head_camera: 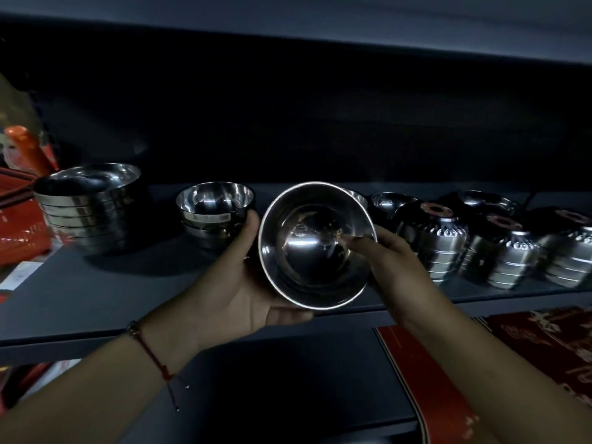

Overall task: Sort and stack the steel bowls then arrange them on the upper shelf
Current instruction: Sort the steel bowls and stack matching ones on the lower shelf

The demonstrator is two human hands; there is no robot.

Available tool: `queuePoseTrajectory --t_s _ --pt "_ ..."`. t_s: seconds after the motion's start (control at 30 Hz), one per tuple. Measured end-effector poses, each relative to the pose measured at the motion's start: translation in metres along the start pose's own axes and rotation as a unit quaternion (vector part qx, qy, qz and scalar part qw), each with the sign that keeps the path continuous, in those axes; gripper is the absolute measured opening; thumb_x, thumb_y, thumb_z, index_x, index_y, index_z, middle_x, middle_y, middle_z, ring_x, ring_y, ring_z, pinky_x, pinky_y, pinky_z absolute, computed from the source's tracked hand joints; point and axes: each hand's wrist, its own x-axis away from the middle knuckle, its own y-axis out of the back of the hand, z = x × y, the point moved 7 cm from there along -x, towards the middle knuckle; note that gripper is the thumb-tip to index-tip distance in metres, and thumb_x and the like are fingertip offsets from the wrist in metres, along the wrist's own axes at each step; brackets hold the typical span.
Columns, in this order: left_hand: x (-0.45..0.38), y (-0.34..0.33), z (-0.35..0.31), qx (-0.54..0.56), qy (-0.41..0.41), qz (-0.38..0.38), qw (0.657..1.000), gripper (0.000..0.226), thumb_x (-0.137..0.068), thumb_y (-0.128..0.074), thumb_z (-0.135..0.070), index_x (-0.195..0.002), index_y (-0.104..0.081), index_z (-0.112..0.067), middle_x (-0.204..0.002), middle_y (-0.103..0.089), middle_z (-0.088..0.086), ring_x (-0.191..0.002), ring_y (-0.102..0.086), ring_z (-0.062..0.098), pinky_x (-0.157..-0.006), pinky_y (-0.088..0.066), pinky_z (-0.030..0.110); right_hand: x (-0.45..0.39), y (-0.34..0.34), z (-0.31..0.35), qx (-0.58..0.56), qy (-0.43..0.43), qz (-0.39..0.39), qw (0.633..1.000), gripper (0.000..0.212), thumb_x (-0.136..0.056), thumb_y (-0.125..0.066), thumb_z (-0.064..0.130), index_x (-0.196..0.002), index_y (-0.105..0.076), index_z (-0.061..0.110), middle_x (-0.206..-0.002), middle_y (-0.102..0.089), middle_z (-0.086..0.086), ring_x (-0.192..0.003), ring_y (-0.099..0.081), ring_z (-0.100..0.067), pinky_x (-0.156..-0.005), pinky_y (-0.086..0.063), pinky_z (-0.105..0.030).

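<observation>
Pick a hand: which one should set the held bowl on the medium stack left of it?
Left, probably. The left hand cups the bowl from below, right beside the medium stack. The right hand only pinches the far rim.

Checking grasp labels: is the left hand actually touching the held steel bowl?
Touching. The head view shows the left hand cupping the held steel bowl from below, its thumb up against the rim's left side, with no gap visible.

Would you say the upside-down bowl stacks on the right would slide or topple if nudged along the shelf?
The inverted stacks look polished, so they would probably slide easily on the smooth shelf. They lean, with rims stepped, so a push near the top might tip them. Being nested steel, they are likely stiff and fairly heavy.
</observation>
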Motion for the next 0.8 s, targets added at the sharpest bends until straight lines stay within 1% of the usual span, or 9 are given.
queuePoseTrajectory --t_s 0.1,0.17,0.23,0.33,0.5,0.57,0.63,0.73,0.8 --pt "0.002 0.011 0.005 -0.144 0.054 -0.084 0.984 0.092 -0.060 -0.050 -0.094 -0.134 -0.056 -0.040 -0.130 -0.065 0.012 -0.110 -0.067 0.039 -0.064 -0.059 0.038 -0.001 0.016 -0.012 -0.004 -0.072 -0.030 0.997 0.012 -0.087 -0.068 0.024 -0.079 -0.078 0.025 -0.077 -0.075 -0.004 -0.067 -0.070 -0.019 -0.060 -0.054 -0.029" --pt "0.008 0.018 -0.009 -0.309 -0.018 -0.191 0.931 0.076 -0.061 -0.043 -0.097 -0.125 -0.052 -0.057 -0.123 -0.068 -0.003 -0.093 -0.074 0.024 -0.058 -0.060 0.039 0.001 0.027 -0.019 0.015 -0.135 -0.037 0.990 0.015 -0.084 -0.071 0.032 -0.091 -0.076 0.019 -0.087 -0.075 -0.013 -0.078 -0.072 -0.032 -0.072 -0.056 -0.042" --pt "0.014 0.015 -0.030 -0.437 -0.143 -0.268 0.846 0.051 -0.068 -0.042 -0.090 -0.116 -0.045 -0.073 -0.121 -0.064 -0.018 -0.091 -0.072 0.011 -0.072 -0.061 0.044 0.005 0.034 -0.023 0.030 -0.192 -0.006 0.981 0.031 -0.085 -0.070 0.037 -0.106 -0.072 0.015 -0.098 -0.075 -0.016 -0.088 -0.073 -0.035 -0.074 -0.061 -0.048" --pt "0.010 -0.007 -0.031 -0.521 -0.234 -0.215 0.793 0.062 -0.077 -0.052 -0.080 -0.134 -0.030 -0.072 -0.143 -0.044 -0.028 -0.129 -0.050 0.004 -0.101 -0.047 0.046 0.012 0.037 -0.023 0.025 -0.250 0.035 0.967 0.036 -0.089 -0.064 0.040 -0.111 -0.068 0.012 -0.087 -0.076 -0.011 -0.068 -0.073 -0.024 -0.048 -0.054 -0.028" --pt "-0.001 -0.024 -0.004 -0.586 -0.187 -0.155 0.773 0.102 -0.053 -0.076 -0.075 -0.136 -0.017 -0.072 -0.155 0.000 -0.039 -0.144 -0.015 -0.005 -0.109 -0.026 0.032 0.018 0.044 -0.024 -0.004 -0.282 0.054 0.958 0.035 -0.080 -0.065 0.049 -0.070 -0.073 0.017 -0.074 -0.072 -0.007 -0.066 -0.071 -0.021 -0.059 -0.059 -0.032" --pt "-0.002 -0.023 -0.003 -0.550 -0.202 -0.178 0.790 0.096 -0.053 -0.078 -0.072 -0.133 -0.025 -0.070 -0.154 -0.022 -0.030 -0.138 -0.032 -0.003 -0.109 -0.032 0.032 0.021 0.043 -0.020 -0.001 -0.277 0.064 0.959 0.040 -0.074 -0.064 0.054 -0.067 -0.076 0.017 -0.081 -0.074 -0.009 -0.070 -0.072 -0.021 -0.057 -0.059 -0.030" --pt "-0.004 -0.019 -0.005 -0.495 -0.212 -0.194 0.820 0.087 -0.053 -0.080 -0.071 -0.128 -0.036 -0.066 -0.128 -0.055 -0.026 -0.118 -0.057 0.000 -0.102 -0.046 0.037 0.023 0.044 -0.014 0.012 -0.252 0.068 0.965 0.046 -0.071 -0.062 0.060 -0.075 -0.079 0.017 -0.094 -0.076 -0.013 -0.077 -0.073 -0.023 -0.058 -0.058 -0.029" --pt "-0.008 -0.012 -0.010 -0.446 -0.229 -0.214 0.838 0.082 -0.051 -0.080 -0.075 -0.123 -0.045 -0.061 -0.109 -0.067 -0.023 -0.103 -0.067 0.005 -0.093 -0.054 0.042 0.024 0.046 0.000 0.037 -0.168 0.067 0.983 0.056 -0.065 -0.065 0.068 -0.100 -0.075 0.026 -0.117 -0.071 -0.012 -0.097 -0.071 -0.023 -0.075 -0.059 -0.036" --pt "-0.012 -0.009 -0.013 -0.424 -0.238 -0.220 0.846 0.080 -0.052 -0.081 -0.074 -0.123 -0.048 -0.057 -0.111 -0.069 -0.018 -0.103 -0.068 0.007 -0.093 -0.054 0.045 0.026 0.049 0.011 0.080 -0.092 0.058 0.991 0.074 -0.056 -0.071 0.073 -0.125 -0.059 0.047 -0.130 -0.064 0.009 -0.116 -0.063 -0.011 -0.092 -0.054 -0.034"
